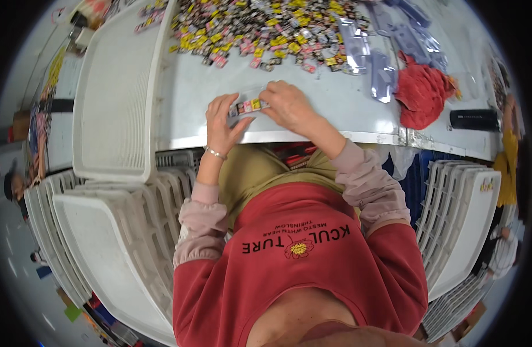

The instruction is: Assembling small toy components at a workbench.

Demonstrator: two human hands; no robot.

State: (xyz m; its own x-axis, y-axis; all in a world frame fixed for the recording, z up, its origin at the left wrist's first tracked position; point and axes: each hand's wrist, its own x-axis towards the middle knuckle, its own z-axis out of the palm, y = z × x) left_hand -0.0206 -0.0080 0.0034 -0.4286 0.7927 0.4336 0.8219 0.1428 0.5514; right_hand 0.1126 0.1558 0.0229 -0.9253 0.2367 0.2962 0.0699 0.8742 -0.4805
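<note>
Over the near part of the white table, both hands work at a short row of small coloured pieces (251, 106), yellow, pink and dark, that seems to lie in a clear plastic holder. My left hand (221, 124) grips its left end between thumb and fingers. At the other end, my right hand (290, 107) has its fingers bent down over the row; whether a loose piece is between them is hidden. Beyond the hands spreads a big heap of similar small pieces (260, 34) in yellow, pink, black and white.
Clear plastic trays (383, 75) lie right of the heap, beside a crumpled red cloth (421, 95) and a black cylindrical object (474, 120). A white tray (116, 104) stands at the table's left. Stacked white trays (98, 231) flank me, with another stack (459, 225) at right.
</note>
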